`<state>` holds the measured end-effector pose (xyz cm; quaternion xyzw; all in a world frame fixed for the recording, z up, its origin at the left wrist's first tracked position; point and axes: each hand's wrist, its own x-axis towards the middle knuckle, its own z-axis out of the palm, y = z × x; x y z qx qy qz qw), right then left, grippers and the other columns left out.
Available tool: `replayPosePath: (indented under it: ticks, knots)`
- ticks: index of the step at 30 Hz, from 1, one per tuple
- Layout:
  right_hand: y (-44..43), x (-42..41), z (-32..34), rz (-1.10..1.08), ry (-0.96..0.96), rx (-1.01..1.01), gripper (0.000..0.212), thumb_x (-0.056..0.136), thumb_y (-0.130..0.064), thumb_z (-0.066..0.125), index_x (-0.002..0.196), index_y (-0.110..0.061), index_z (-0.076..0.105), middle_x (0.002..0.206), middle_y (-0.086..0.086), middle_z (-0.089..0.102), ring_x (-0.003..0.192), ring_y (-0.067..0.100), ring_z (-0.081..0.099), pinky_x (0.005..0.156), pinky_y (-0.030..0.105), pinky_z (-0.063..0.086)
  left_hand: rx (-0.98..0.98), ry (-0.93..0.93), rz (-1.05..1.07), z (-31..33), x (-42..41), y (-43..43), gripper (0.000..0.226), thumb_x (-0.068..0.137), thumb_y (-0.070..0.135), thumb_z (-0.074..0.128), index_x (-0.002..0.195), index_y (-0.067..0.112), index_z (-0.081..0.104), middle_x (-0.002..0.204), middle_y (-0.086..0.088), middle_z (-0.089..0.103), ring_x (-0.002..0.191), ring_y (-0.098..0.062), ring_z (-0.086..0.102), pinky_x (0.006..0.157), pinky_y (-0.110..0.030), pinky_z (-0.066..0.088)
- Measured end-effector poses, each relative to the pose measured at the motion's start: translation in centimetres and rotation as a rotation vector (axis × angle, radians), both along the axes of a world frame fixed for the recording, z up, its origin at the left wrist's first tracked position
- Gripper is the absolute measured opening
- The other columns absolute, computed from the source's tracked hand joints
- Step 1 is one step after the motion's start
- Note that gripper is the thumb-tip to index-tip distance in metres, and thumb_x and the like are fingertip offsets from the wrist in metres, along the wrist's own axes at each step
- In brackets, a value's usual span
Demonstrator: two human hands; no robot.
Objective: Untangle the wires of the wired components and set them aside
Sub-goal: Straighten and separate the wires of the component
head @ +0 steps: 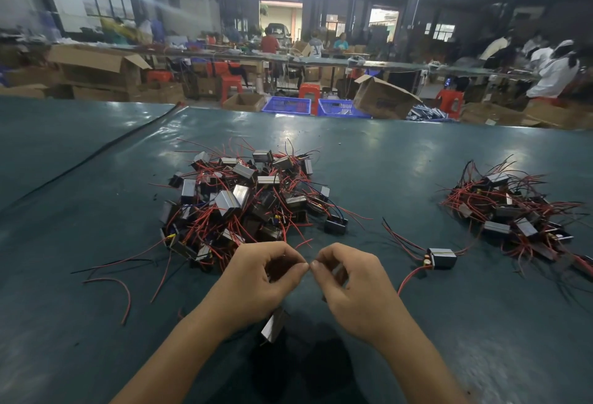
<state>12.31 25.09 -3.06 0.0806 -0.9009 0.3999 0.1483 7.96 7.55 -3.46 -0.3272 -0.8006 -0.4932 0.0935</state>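
Head view: my two grips meet fingertip to fingertip at the near middle of the counter [369, 153], a dark teal, glossy sheet with soft creases.
Left grip [263, 278]: clenched, thumb pinched to forefinger; whatever it pinches is too thin for me to make out.
Right grip [349, 281]: fingers curled around a small grey boxy piece [337, 272] that shows between them.
Dangling component [274, 326]: a grey, flat-sided box, tilted, just under my left wrist.
Tangled heap [244, 201]: boxy grey-and-black wired components knotted in thin red and black wires, just beyond my grips.
Set-aside heap [513, 211]: the same boxes and wires, well apart to the right.
Lone component [442, 258]: a grey box with red leads, between my right grip and the right-hand heap.
Loose red wire [112, 291]: curved, lying to the left.
Edges: a dark seam [96, 153] crosses the counter's left; the far edge runs before blue plastic crates [285, 105].
Room: bare sheet lies between the heaps and to my near left.
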Motion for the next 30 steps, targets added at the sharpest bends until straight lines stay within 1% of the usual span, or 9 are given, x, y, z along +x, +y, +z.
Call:
replayPosePath:
  ticks: [3,6,9,11,13,15,19,27,30]
  knots:
    - [-0.9,-0.2,-0.1,-0.09,-0.152,-0.123,0.015,0.092,-0.026,0.063,0.078,-0.022,0.062,0.07,-0.003,0.063,0.062,0.021,0.067,0.062,0.043,0.057,-0.164,0.297,0.026,-0.1,0.2,-0.1,0.001,0.088,0.014,0.07,0.088,0.014,0.071,0.078,0.009,0.065,0.07,-0.005,0.06,0.064,-0.021,0.05]
    - [-1.5,-0.3,-0.1,-0.144,-0.314,-0.316,0.022,0.094,-0.019,0.06,0.073,-0.013,0.063,0.061,-0.004,0.059,0.052,0.014,0.067,0.048,0.031,0.053,-0.293,0.451,0.037,0.0,0.2,-0.1,0.005,0.088,0.014,0.069,0.089,0.009,0.07,0.08,0.003,0.064,0.071,-0.013,0.06,0.064,-0.03,0.052]
    - [-1.7,-0.2,0.2,-0.12,-0.497,-0.603,0.023,0.097,-0.016,0.055,0.076,-0.007,0.06,0.068,0.003,0.055,0.045,0.015,0.063,0.038,0.023,0.043,-0.352,0.527,0.022,0.1,0.3,-0.1,0.006,0.088,0.014,0.069,0.089,0.008,0.071,0.082,0.001,0.065,0.073,-0.015,0.061,0.067,-0.029,0.052]
    - [-1.5,-0.1,0.5,-0.068,-0.513,-0.692,0.023,0.098,-0.016,0.055,0.077,-0.008,0.06,0.07,0.003,0.055,0.046,0.016,0.062,0.038,0.025,0.045,-0.293,0.466,0.028,0.2,0.3,0.0,0.006,0.089,0.013,0.069,0.091,0.008,0.071,0.084,0.002,0.066,0.075,-0.014,0.062,0.068,-0.029,0.052]
    - [-1.1,-0.2,0.6,-0.019,-0.385,-0.632,0.017,0.094,-0.017,0.061,0.079,-0.009,0.063,0.064,0.0,0.058,0.05,0.017,0.064,0.042,0.032,0.051,-0.131,0.296,0.048,0.3,0.2,0.0,0.003,0.088,0.011,0.071,0.09,0.01,0.072,0.081,0.007,0.068,0.075,-0.007,0.064,0.067,-0.025,0.052]
    - [-0.7,-0.1,0.5,0.004,-0.178,-0.419,0.008,0.091,-0.019,0.067,0.083,-0.016,0.067,0.065,-0.002,0.064,0.055,0.017,0.064,0.05,0.039,0.055,0.007,0.095,0.057,0.5,0.1,-0.1,0.005,0.086,0.011,0.072,0.086,0.016,0.073,0.073,0.012,0.068,0.069,-0.005,0.064,0.063,-0.018,0.049]
    - [-0.1,0.0,0.0,0.083,0.153,-0.102,0.004,0.089,-0.021,0.069,0.092,-0.022,0.07,0.078,-0.014,0.066,0.066,0.012,0.062,0.059,0.031,0.054,0.084,-0.217,-0.026,0.6,-0.1,-0.3,0.011,0.089,0.009,0.067,0.083,0.017,0.073,0.067,0.005,0.066,0.061,-0.005,0.059,0.059,-0.02,0.047]
    - [0.3,0.1,0.0,0.095,0.248,0.112,0.004,0.092,-0.03,0.065,0.094,-0.027,0.068,0.081,-0.019,0.062,0.067,0.006,0.056,0.059,0.032,0.051,0.138,-0.349,-0.073,0.6,-0.3,-0.5,0.01,0.09,0.011,0.067,0.082,0.014,0.072,0.067,0.001,0.065,0.064,-0.014,0.059,0.063,-0.03,0.05]
    - [0.2,0.3,0.3,0.077,0.257,0.14,0.009,0.09,-0.034,0.06,0.085,-0.027,0.063,0.073,-0.021,0.054,0.064,0.005,0.052,0.055,0.028,0.047,0.123,-0.344,-0.098,0.6,-0.2,-0.4,0.01,0.09,0.01,0.067,0.083,0.013,0.072,0.066,0.003,0.065,0.063,-0.009,0.059,0.062,-0.022,0.048]
